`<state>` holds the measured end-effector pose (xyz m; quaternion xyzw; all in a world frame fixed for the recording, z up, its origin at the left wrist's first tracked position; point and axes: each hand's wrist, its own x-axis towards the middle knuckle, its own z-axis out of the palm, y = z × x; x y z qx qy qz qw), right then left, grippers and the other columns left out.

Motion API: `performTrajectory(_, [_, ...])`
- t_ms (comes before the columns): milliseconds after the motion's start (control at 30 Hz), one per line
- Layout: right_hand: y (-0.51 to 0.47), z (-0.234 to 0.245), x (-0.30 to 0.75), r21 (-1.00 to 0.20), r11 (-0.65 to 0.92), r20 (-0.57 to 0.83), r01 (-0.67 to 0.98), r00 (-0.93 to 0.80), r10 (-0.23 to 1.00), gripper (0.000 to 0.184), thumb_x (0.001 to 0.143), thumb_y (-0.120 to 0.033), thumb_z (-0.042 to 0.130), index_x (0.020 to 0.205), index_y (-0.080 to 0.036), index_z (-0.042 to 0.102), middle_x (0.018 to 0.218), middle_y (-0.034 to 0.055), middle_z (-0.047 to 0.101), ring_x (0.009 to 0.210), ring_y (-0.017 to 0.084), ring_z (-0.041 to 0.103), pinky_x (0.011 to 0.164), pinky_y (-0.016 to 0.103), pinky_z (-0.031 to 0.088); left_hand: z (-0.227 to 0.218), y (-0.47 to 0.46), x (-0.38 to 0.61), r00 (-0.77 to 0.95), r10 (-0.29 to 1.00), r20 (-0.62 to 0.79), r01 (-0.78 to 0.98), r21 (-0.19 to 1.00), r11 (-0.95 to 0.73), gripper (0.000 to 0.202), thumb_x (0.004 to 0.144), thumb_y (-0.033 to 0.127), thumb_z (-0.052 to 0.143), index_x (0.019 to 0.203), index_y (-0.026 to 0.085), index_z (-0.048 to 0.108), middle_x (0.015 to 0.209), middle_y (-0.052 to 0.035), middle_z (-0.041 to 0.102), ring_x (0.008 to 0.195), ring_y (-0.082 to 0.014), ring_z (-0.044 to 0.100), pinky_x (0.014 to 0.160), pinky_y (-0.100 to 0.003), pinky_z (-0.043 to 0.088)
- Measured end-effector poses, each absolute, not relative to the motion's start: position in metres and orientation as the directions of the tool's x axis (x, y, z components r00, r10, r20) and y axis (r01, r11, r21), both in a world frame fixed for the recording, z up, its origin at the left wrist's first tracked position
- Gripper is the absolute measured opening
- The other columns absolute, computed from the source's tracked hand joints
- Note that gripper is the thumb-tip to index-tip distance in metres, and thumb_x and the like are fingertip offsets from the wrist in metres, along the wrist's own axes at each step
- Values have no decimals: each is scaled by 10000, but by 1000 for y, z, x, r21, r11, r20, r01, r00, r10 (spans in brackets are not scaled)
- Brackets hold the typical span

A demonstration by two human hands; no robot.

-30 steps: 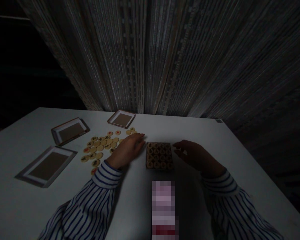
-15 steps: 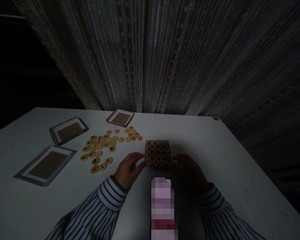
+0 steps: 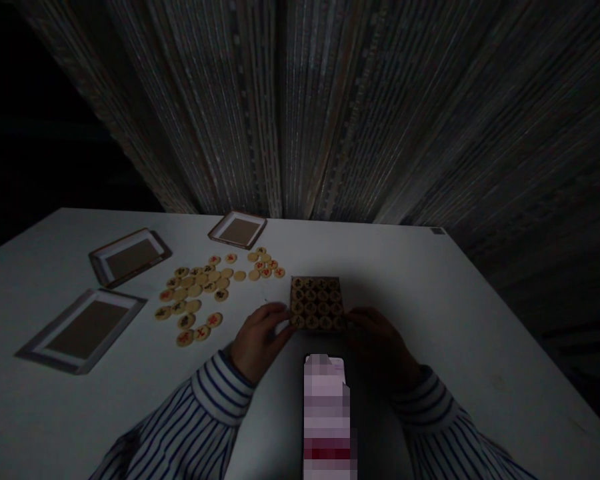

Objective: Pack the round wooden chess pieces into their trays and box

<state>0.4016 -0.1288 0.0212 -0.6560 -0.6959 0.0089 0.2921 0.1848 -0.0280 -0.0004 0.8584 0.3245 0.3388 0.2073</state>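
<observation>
A small square box (image 3: 316, 277) sits on the white table in front of me. Rows of round wooden Chinese chess pieces (image 3: 323, 295) with dark characters fill it. At the box's left side, my left hand (image 3: 258, 340) has its thumb and fingers against the edge. My right hand (image 3: 383, 343) grips the opposite side, its fingers partly lost in shadow. Loose chess pieces (image 3: 195, 291), some with red characters, some dark and some blank side up, lie scattered to the left of the box.
Three shallow open trays or lids lie on the table: a near-left one (image 3: 83, 333), a far-left one (image 3: 134, 259) and one at the back (image 3: 238, 230). Close to me, below the box, is a lit phone (image 3: 326, 407). A striped curtain (image 3: 310, 107) hangs behind the table (image 3: 455, 320).
The view has shifted slightly, so the trays and loose pieces appear a little farther left and higher. My right fingers now sit closer against the box's side.
</observation>
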Motion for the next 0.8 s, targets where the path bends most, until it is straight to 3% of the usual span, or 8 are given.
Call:
performTrajectory(633, [-130,20,402,-400,123,350,908,28,936,179,819,-236,467,897,-177,616,909,108,618,862,200,562,740,366,519,2,-29,185,570,702,426,421,583,-695,188,774,262,562,932,191,634,975,-83,621,904,-194,602,791,-361,521])
performTrajectory(800, [-129,19,400,-334,123,441,935,39,896,186,809,-267,481,895,-184,624,939,114,601,861,206,561,724,372,504,3,-29,186,573,704,420,416,590,-692,185,776,257,558,937,203,631,978,-71,621,907,-185,600,798,-359,518])
